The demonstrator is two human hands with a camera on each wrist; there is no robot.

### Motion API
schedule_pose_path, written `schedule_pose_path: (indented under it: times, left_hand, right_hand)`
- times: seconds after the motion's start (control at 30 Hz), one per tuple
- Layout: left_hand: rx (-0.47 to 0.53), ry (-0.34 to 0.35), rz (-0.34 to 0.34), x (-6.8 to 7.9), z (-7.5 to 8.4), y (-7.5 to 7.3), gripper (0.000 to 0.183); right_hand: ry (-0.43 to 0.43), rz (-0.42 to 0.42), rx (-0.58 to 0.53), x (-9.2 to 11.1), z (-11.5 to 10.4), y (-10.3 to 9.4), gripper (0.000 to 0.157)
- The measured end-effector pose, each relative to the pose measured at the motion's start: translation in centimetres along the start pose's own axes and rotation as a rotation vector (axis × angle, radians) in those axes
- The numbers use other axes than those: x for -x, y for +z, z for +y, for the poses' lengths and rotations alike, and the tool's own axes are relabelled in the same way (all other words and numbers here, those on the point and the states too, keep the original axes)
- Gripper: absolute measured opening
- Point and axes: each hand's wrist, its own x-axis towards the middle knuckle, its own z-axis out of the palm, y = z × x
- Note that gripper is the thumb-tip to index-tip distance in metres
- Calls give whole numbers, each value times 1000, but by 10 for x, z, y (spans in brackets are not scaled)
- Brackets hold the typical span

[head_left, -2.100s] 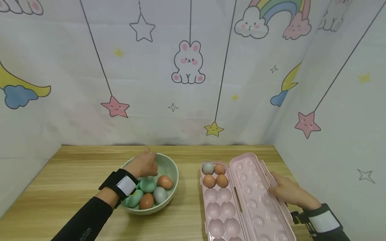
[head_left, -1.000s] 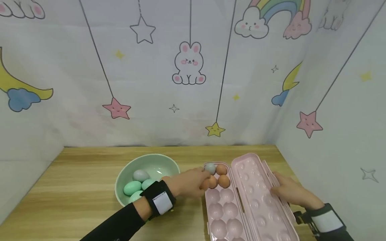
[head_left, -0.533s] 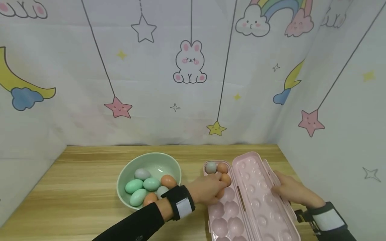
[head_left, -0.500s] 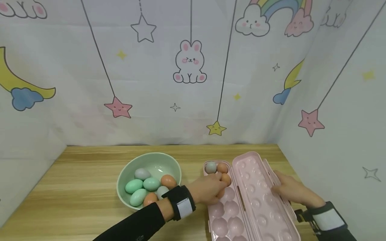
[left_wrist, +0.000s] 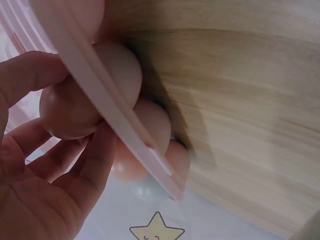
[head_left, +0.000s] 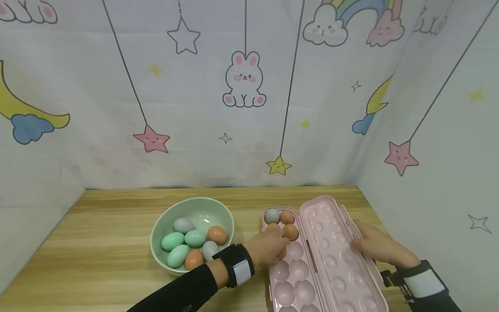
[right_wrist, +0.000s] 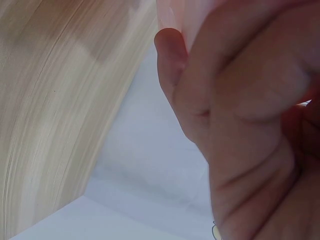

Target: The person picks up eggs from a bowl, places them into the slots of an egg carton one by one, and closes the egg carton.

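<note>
Eggs: seven in green bowl (head_left: 163, 260), five in pink tray (head_left: 278, 288). Left hand (head_left: 267, 248) grasps brown egg (left_wrist: 67, 112) in third-row cup; right hand (head_left: 372, 245) fingers flat on open lid (head_left: 331, 242). No readable writing.

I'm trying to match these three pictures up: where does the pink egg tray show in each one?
Head view: the pink egg tray lies lower right on the table, lid open.
Left wrist view: its rim runs diagonally across the upper left, beside the left hand.
Right wrist view: only a pink sliver at the top edge.
Shared landmark: the wooden table.
</note>
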Motion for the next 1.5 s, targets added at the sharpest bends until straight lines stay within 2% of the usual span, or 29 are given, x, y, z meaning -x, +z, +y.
schedule_pose_path:
  times: [0.23, 0.5, 0.63, 0.77, 0.93, 1.03, 1.17, 1.3, 1.4, 1.5]
  left_hand:
    - [-47, -23, 23, 1, 0, 6, 19]
    - [-8, -10, 33, 4, -4, 6, 16]
    - [21, -26, 31, 13, -5, -1, 19]
    - [76, -26, 33, 26, -7, -19, 29]
    - [189, -120, 12, 49, -19, -46, 33]
    - [173, -171, 11, 62, -33, -55, 38]
    - [170, -217, 18, 78, -55, -54, 37]
    - [230, -293, 17, 95, -73, -53, 43]
    - [257, -370, -27, 107, -83, -52, 46]
    - [270, -455, -116, 117, -91, -52, 51]
  right_hand:
    - [5, 15, 17, 0, 2, 1, 64]
    - [7, 20, 4, -1, 3, 2, 62]
    - [11, 14, -15, 0, 3, 3, 65]
    - [20, 6, -25, 0, 4, 4, 67]
    - [18, 7, -21, 0, 3, 3, 66]
    - [14, 8, -19, 1, 1, 2, 65]
    - [21, 9, -19, 1, 0, 2, 66]
    - [24, 4, -25, 1, 0, 2, 68]
    - [12, -2, -26, 1, 0, 2, 70]
    - [2, -12, -29, 1, 0, 1, 71]
